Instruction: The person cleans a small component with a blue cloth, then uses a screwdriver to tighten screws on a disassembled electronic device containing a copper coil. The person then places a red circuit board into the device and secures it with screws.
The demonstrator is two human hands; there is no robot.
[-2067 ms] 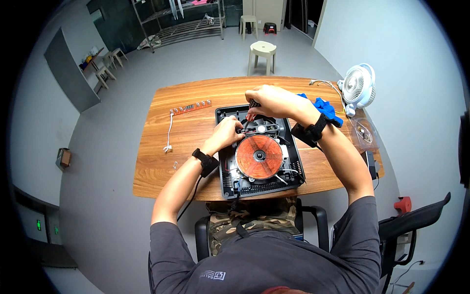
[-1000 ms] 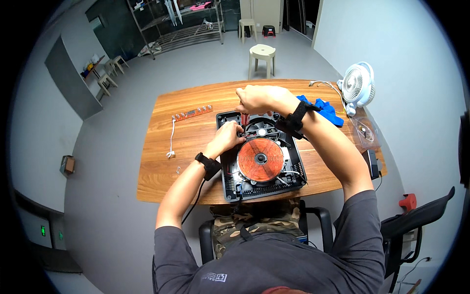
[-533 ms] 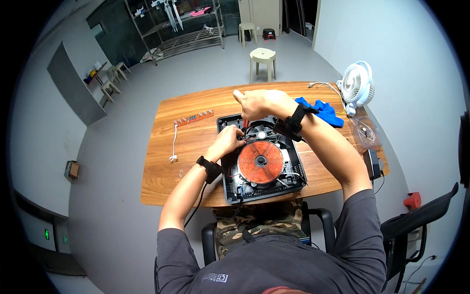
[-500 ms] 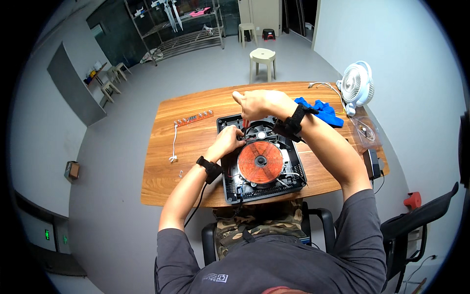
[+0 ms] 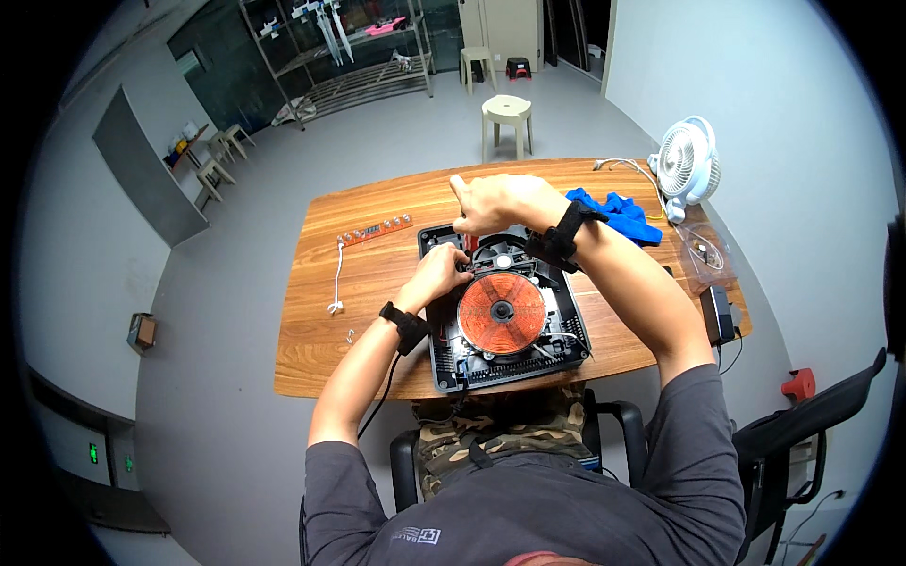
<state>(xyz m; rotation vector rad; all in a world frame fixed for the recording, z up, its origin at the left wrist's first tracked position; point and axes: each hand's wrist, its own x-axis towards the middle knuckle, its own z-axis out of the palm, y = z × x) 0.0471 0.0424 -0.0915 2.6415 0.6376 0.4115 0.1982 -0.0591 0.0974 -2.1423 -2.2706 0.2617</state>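
Observation:
An opened black appliance housing [image 5: 562, 354] rests on the wooden table, with a round orange copper coil [image 5: 486, 330] and, above it, a black fan [image 5: 495, 247]. My right hand [image 5: 489, 203] is closed over the upright handle of a red-and-black screwdriver [image 5: 471, 241] at the housing's upper left. Its tip is hidden among the parts. My left hand [image 5: 439, 272] has its fingertips together at the upper left inside the housing, beside the screwdriver; what they hold is too small to make out.
On the wooden table [image 5: 316, 349] lie an orange circuit strip [image 5: 376, 231] with a white cable, a blue cloth [image 5: 623, 217], a clear bag [image 5: 706, 259] and a black adapter [image 5: 717, 315]. A white fan [image 5: 684, 165] stands back right. Stools [image 5: 507, 113] and a metal rack [image 5: 340, 71] are beyond.
My right hand has shifted left over the screwdriver and its grip has turned. My left hand stays at the same spot in the housing. The whole scene sits slightly lower in view.

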